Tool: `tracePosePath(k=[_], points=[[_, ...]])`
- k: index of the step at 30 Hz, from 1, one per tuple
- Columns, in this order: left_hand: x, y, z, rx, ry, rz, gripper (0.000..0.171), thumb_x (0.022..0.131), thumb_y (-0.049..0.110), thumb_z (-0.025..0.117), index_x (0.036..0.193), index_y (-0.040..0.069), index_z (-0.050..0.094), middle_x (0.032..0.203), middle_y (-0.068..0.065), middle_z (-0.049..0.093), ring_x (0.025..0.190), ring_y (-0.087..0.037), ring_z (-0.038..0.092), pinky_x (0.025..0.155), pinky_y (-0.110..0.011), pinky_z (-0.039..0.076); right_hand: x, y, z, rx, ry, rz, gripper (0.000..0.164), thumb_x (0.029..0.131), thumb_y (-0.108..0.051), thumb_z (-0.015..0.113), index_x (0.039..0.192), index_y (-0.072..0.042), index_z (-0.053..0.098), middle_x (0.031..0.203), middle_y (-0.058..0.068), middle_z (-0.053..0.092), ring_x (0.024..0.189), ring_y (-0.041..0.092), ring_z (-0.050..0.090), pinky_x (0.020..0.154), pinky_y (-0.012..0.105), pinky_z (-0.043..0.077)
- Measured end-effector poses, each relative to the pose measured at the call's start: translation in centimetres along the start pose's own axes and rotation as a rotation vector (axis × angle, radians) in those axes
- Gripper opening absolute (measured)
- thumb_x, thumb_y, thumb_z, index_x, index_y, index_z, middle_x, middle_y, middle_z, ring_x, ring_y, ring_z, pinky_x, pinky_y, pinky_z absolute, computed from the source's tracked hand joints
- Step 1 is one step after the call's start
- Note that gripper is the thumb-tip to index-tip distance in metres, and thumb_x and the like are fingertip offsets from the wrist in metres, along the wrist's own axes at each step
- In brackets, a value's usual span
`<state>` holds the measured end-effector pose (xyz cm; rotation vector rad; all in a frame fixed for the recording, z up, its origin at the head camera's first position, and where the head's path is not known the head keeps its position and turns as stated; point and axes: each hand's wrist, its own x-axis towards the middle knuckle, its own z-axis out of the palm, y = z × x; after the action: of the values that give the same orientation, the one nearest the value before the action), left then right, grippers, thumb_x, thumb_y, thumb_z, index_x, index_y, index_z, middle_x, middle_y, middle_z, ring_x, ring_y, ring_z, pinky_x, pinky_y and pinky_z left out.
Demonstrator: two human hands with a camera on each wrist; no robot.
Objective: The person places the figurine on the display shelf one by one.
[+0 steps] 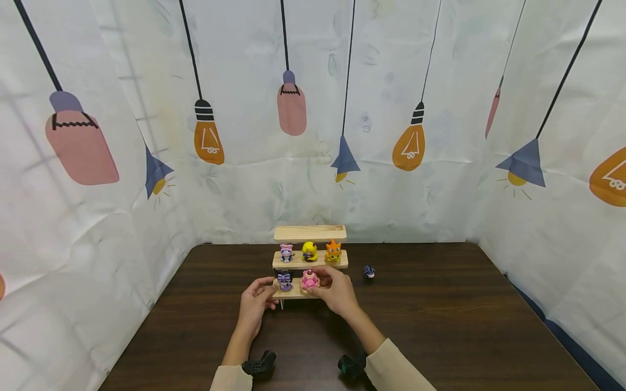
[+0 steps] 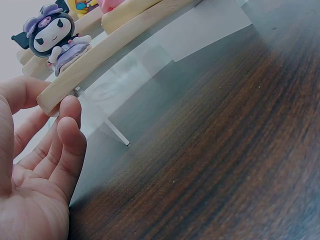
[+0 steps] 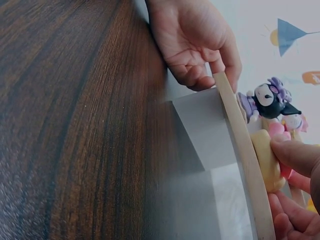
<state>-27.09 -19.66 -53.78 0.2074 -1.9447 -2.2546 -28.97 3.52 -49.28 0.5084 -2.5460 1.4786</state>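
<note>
A three-tier wooden display stand [image 1: 293, 295] with clear supports is on the dark table. At its lowest tier, my left hand [image 1: 255, 304] pinches the left end of the wooden board [image 2: 107, 60] between thumb and fingers. A black-and-purple figurine [image 1: 285, 281] sits on that tier, close to the left fingers. My right hand [image 1: 338, 293] grips a pink figurine [image 1: 310, 279] with a cream-yellow base [image 3: 267, 162], thumb in front and fingers behind. In the right wrist view the base is right at the lowest board, beside the black-and-purple figurine.
On the middle tier stand a pink-and-purple figurine [image 1: 286, 252], a yellow one [image 1: 310, 251] and an orange one [image 1: 333, 251]. The top tier [image 1: 310, 233] rises behind them. A small dark-blue figurine [image 1: 369, 272] lies on the table [image 1: 440, 315] to the right. Lamp-patterned curtains [image 1: 244, 190] enclose the table.
</note>
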Motion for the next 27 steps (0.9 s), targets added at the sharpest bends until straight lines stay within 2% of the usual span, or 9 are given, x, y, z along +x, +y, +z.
tracePosePath(k=[9, 16, 22, 27], points=[[-0.1, -0.1, -0.1, -0.009, -0.006, -0.004, 0.031, 0.097, 0.006, 0.066, 0.126, -0.002, 0.06, 0.082, 0.001, 0.069, 0.062, -0.015, 0.064, 0.055, -0.024, 0.054, -0.2, 0.0, -0.2, 0.005, -0.004, -0.01, 0.043, 0.081, -0.021, 0.088, 0.12, -0.015, 0.072, 0.114, 0.005, 0.075, 0.088, 0.014, 0.066, 0.076, 0.023, 0.056], [-0.1, 0.0, -0.1, -0.003, -0.004, -0.006, 0.032, 0.097, 0.007, 0.066, 0.126, -0.003, 0.06, 0.082, 0.001, 0.069, 0.063, -0.016, 0.064, 0.056, -0.024, 0.054, -0.6, 0.1, -0.8, 0.034, -0.024, -0.026, 0.037, 0.084, -0.019, 0.085, 0.118, -0.011, 0.072, 0.115, 0.008, 0.075, 0.092, 0.019, 0.069, 0.078, 0.029, 0.059], [-0.1, 0.0, -0.1, -0.003, -0.008, -0.004, 0.031, 0.097, 0.007, 0.066, 0.126, -0.003, 0.06, 0.083, 0.0, 0.069, 0.063, -0.015, 0.064, 0.056, -0.024, 0.054, -0.9, 0.4, -1.8, 0.03, -0.058, -0.021, 0.035, 0.087, -0.021, 0.083, 0.118, -0.011, 0.071, 0.114, 0.008, 0.074, 0.09, 0.016, 0.07, 0.075, 0.026, 0.057], [0.0, 0.0, -0.1, -0.004, -0.01, 0.001, 0.032, 0.097, 0.007, 0.066, 0.126, -0.004, 0.06, 0.083, 0.001, 0.069, 0.063, -0.015, 0.064, 0.056, -0.024, 0.054, -1.0, 0.7, -3.2, 0.04, -0.105, -0.016, 0.029, 0.089, -0.024, 0.08, 0.114, -0.009, 0.072, 0.104, 0.005, 0.075, 0.085, 0.014, 0.068, 0.071, 0.023, 0.055]])
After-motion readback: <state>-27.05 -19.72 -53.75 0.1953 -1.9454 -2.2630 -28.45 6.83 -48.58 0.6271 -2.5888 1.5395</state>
